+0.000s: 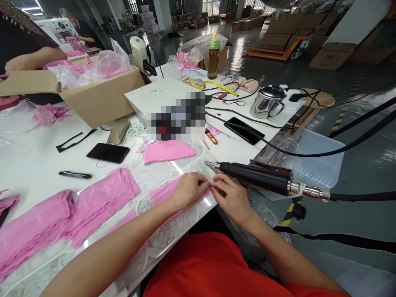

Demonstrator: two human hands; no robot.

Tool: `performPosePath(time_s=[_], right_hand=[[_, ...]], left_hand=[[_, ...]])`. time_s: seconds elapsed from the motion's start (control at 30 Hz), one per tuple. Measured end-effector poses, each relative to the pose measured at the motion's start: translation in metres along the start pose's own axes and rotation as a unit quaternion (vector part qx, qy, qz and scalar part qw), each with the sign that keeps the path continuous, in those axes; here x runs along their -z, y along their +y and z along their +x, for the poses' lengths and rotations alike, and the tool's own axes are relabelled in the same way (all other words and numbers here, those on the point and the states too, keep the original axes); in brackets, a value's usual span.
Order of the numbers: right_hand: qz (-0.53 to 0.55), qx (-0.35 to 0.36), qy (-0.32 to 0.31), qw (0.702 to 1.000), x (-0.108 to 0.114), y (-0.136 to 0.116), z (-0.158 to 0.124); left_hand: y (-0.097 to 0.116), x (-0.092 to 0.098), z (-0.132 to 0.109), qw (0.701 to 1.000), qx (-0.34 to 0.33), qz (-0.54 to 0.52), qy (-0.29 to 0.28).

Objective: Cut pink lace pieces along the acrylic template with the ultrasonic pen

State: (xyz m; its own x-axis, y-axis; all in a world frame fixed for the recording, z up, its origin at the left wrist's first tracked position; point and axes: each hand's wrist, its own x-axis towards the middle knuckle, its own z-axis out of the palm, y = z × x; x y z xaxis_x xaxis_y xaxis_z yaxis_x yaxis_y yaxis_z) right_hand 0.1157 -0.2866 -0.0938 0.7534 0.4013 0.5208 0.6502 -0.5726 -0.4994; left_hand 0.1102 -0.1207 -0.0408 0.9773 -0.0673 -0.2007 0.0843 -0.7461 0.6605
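Note:
My left hand (192, 189) is closed in a pinch on the edge of a pink fabric piece (161, 194) at the table's front edge. Right beside it, my right hand (230, 196) pinches the end of the same cloth, fingertips almost touching the left ones. The exact edge between the fingers is too small to make out. Just beyond my right hand, a black pen-shaped tool with a metal tip (256, 175) is fixed, its cable running right. Another folded pink piece (168, 151) lies behind my hands. Stacks of pink lace-edged fabric (105, 202) spread to the left.
Two black phones (108, 153) (244, 130), a utility knife (75, 175) and orange thread snips (211, 136) lie on the table. Behind are an open carton (102, 95), a steel pot (268, 103) and a bottle (213, 62). Cables cross the right side. Another person sits at far left.

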Motion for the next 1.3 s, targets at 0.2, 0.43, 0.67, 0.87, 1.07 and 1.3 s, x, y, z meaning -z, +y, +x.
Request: performPosePath(time_s=[0.2,0.43,0.67,0.87,1.07,1.3], right_hand=[[0.001,0.009,0.013,1.000,0.0006,-0.0002,0.0001],[0.007,0.008,0.012,1.000,0.0014,-0.0022,0.0001],[0.005,0.008,0.007,1.000,0.0014,-0.0026,-0.0003],[-0.002,0.011,0.004,1.000,0.0000,-0.0021,-0.0012],[0.002,0.005,0.007,1.000,-0.0011,-0.0023,-0.0021],[-0.008,0.007,0.007,1.000,-0.0013,-0.0029,-0.0024]], left_hand=[[-0.0023,0.0019,0.0008,0.999,0.011,-0.033,-0.022],[-0.0065,0.0030,0.0023,0.998,0.006,-0.059,-0.031],[-0.0077,0.0007,0.0005,0.998,0.000,-0.066,-0.025],[-0.0066,-0.0018,0.0001,0.998,0.003,-0.061,-0.024],[-0.0057,-0.0036,0.0003,0.999,0.017,-0.042,-0.023],[-0.0027,-0.0026,-0.0015,0.999,0.020,-0.030,-0.020]])
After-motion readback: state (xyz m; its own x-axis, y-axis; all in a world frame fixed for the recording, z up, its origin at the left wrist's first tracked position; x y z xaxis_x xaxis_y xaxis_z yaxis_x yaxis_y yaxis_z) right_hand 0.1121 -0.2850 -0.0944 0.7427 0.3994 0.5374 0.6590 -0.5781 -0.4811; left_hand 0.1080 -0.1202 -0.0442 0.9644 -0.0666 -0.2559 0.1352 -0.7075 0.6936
